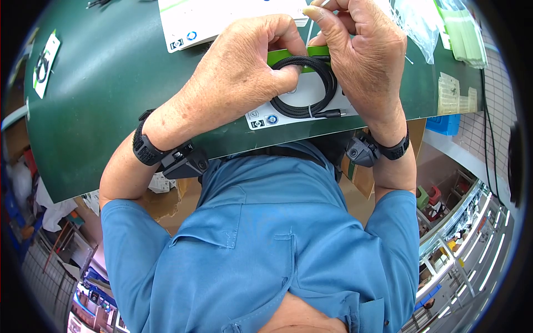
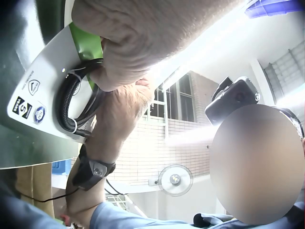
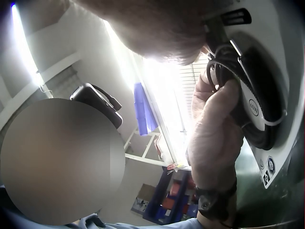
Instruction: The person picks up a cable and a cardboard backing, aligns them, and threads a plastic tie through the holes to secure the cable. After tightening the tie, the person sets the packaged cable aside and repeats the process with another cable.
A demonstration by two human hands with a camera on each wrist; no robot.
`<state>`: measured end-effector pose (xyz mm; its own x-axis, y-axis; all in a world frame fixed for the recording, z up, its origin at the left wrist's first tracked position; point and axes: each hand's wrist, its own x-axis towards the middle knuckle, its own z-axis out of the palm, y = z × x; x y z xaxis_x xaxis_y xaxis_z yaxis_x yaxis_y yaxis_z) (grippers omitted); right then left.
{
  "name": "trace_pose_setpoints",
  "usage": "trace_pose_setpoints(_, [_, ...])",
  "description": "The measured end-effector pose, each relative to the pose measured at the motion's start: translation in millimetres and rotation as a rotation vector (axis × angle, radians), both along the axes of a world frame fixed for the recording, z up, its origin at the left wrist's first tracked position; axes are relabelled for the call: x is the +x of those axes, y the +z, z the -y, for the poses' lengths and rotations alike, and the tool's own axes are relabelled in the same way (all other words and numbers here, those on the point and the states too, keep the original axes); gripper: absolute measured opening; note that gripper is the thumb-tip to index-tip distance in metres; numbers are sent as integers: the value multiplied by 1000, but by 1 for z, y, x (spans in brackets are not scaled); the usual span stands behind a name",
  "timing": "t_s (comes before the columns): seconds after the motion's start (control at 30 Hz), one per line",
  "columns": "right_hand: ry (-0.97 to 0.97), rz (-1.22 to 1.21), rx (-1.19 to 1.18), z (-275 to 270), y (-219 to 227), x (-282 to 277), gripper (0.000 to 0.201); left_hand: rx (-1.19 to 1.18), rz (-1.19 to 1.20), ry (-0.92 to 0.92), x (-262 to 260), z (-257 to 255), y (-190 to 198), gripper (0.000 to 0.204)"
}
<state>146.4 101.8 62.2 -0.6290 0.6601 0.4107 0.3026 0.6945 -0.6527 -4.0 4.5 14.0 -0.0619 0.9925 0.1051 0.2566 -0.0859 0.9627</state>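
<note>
A black braided cable [image 1: 328,91] with a USB-C plug [image 1: 333,114] lies coiled against a white and green card [image 1: 261,123]. My left hand [image 1: 239,69] grips the coil and card at the upper left, thumb over the cable. Above the card's green band, my right hand [image 1: 371,55] pinches a thin white tie [image 1: 309,34] between thumb and finger. A second white tie binds the coil near the plug. In the left wrist view the card [image 2: 24,90] shows printed logos. Seen from the right wrist, the left thumb presses on the coil [image 3: 267,136].
Beneath the hands spreads a green tabletop [image 1: 111,100]. White printed cards [image 1: 186,22] are stacked behind the left hand. One carded cable [image 1: 44,66] lies far left. At the back right are a clear plastic bag [image 1: 416,25] and a pile of green-white cards [image 1: 463,39].
</note>
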Motion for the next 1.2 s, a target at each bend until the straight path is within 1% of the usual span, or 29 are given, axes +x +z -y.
trace_pose_setpoints(0.07, [-10, 8, -43, 0, 0, 0, 11, -74, -40, -32, -2, 1, 3, 11])
trace_pose_setpoints(0.2, [10, 3, -76, -3, -3, 2, 9, -89, -45, -44, -2, 1, 3, 11])
trace_pose_setpoints(0.3, [-7, 33, -155, -2, -2, 1, 9, -102, -47, -52, -1, 1, 2, 11])
trace_pose_setpoints(0.47, [5, 29, -189, -3, -4, 3, 9, -111, -34, -49, 0, 1, 1, 11])
trace_pose_setpoints(0.57, [66, 33, -27, -2, 1, 5, 11, -98, -36, -49, -1, 1, 0, 12])
trace_pose_setpoints(0.6, [68, 33, -27, -2, 0, 7, 11, -92, -38, -48, -1, 0, 0, 12])
trace_pose_setpoints(0.67, [133, 34, 37, -3, -6, 13, 8, -92, -22, -34, -1, 1, 1, 13])
trace_pose_setpoints(0.77, [188, 27, 93, -3, -7, 21, 11, -95, 12, -11, -1, 1, 0, 14])
trace_pose_setpoints(0.87, [230, 9, 139, 3, -3, 30, 13, 7, -2, 19, 0, 0, -7, 14])
trace_pose_setpoints(0.97, [268, 54, -150, 12, -4, 39, 21, -18, 1, -2, -2, 0, -8, 14])
trace_pose_setpoints(1.0, [268, 55, -150, 11, -5, 41, 21, -30, 2, -12, -2, 0, -8, 14])
trace_pose_setpoints(1.1, [414, 60, -206, 7, -10, 45, 26, -4, 17, -11, -1, 0, -8, 14])
trace_pose_setpoints(1.2, [427, 69, -247, 7, -7, 48, 26, 13, 20, -13, 0, -1, -10, 14])
